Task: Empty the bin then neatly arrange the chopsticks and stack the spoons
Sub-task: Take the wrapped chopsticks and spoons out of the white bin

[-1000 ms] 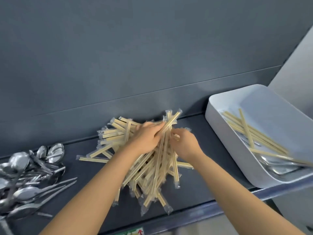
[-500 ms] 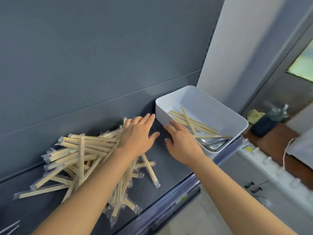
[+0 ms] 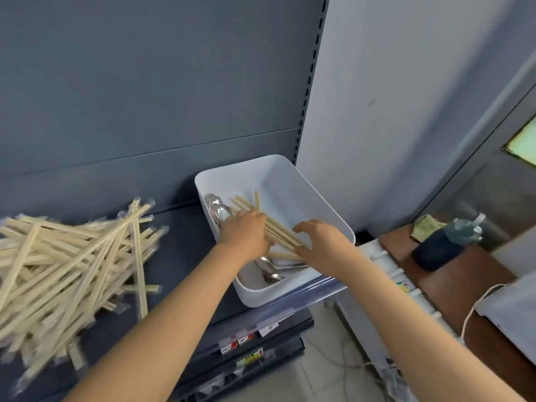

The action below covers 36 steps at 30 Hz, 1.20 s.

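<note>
A white bin stands at the right end of the dark shelf. Inside it lie a bundle of wrapped wooden chopsticks and several metal spoons, with more spoons at its far left corner. Both hands are inside the bin. My left hand grips the chopstick bundle near its middle. My right hand curls over the bundle's near end, fingers above and thumb below. A large loose pile of wrapped chopsticks lies on the shelf to the left.
The shelf's blue back panel rises behind the bin. A grey wall is on the right. Lower right stand a brown table with a dark bottle and a green cloth. Lower shelves with price tags sit below.
Both hands left the chopstick pile, moved right into the bin and took hold of the chopsticks there. The view swung right, so the spoon heap on the left is out of frame.
</note>
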Available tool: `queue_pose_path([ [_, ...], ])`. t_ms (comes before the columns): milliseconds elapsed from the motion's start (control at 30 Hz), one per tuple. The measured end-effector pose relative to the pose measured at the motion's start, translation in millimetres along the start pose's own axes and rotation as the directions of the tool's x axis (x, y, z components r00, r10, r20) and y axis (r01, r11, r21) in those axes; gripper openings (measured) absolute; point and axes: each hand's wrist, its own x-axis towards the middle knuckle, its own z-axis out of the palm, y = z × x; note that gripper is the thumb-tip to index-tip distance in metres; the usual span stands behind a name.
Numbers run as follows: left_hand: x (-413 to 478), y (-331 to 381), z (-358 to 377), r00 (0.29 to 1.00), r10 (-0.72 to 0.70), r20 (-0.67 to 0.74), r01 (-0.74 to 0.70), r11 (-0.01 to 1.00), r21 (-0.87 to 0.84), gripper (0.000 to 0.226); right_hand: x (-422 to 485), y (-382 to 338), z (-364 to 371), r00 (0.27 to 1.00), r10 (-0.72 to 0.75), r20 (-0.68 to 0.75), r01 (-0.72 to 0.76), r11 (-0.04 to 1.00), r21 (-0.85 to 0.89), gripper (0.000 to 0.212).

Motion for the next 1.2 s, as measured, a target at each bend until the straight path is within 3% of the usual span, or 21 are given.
queue_pose_path([
  [133,8.2,9.9,4.8,0.982,-0.096,0.160,0.092,0.995,0.034,0.034,27.9,17.9,-4.5,0.983,-0.050,0.179,0.048,0.999,0.015,0.046],
  [300,37.3,1.5,-2.1,0.904,-0.106,0.415,0.141,0.988,-0.055,0.034,81.2,20.5,10.6,0.942,-0.081,0.327,0.085,0.996,-0.001,0.053],
  [367,46.8,-1.2,-1.6,0.886,-0.091,0.454,0.153,0.983,-0.101,0.033,95.4,18.4,16.5,0.939,-0.082,0.333,0.093,0.996,-0.017,0.051],
  [433,56.8,-7.5,5.2,0.904,-0.094,0.416,0.180,0.969,-0.171,0.024,109.2,17.7,21.3,0.939,-0.127,0.318,0.147,0.988,-0.039,0.046],
  [500,64.1,-14.5,11.4,0.954,-0.110,0.279,0.160,0.974,-0.162,0.018,120.0,17.0,21.0,0.937,-0.163,0.309,0.185,0.982,-0.044,0.045],
  [600,67.6,-19.3,17.2,0.985,-0.173,-0.007,0.173,0.981,0.089,0.040,135.3,16.0,21.4,0.923,-0.215,0.320,0.240,0.970,-0.038,0.037],
  [700,67.9,-20.7,18.4,0.950,-0.283,-0.135,0.292,0.955,0.053,0.050,148.6,16.1,29.8,0.928,-0.241,0.284,0.256,0.966,-0.019,0.037],
  [800,63.4,-17.0,12.4,0.877,-0.472,-0.087,0.465,0.880,-0.095,0.031,159.0,14.0,35.4,0.929,-0.263,0.259,0.275,0.961,-0.011,0.042],
  [900,57.2,-2.8,15.5,0.745,-0.667,-0.006,0.666,0.743,0.062,0.031,168.2,13.5,37.4,0.923,-0.277,0.267,0.283,0.959,0.018,0.041],
  [1033,57.9,19.7,31.7,0.679,-0.732,0.055,0.668,0.648,0.366,0.038,182.5,17.3,36.6,0.941,-0.186,0.284,0.148,0.978,0.149,0.024],
  [1100,59.7,21.3,35.5,0.645,-0.760,0.078,0.691,0.623,0.366,0.037,187.0,18.0,34.6,0.945,-0.146,0.293,0.079,0.970,0.228,0.025],
  [1200,62.2,23.3,35.4,0.562,-0.821,0.104,0.790,0.570,0.227,0.039,190.8,17.8,36.1,0.952,-0.135,0.274,0.064,0.966,0.252,0.033],
])
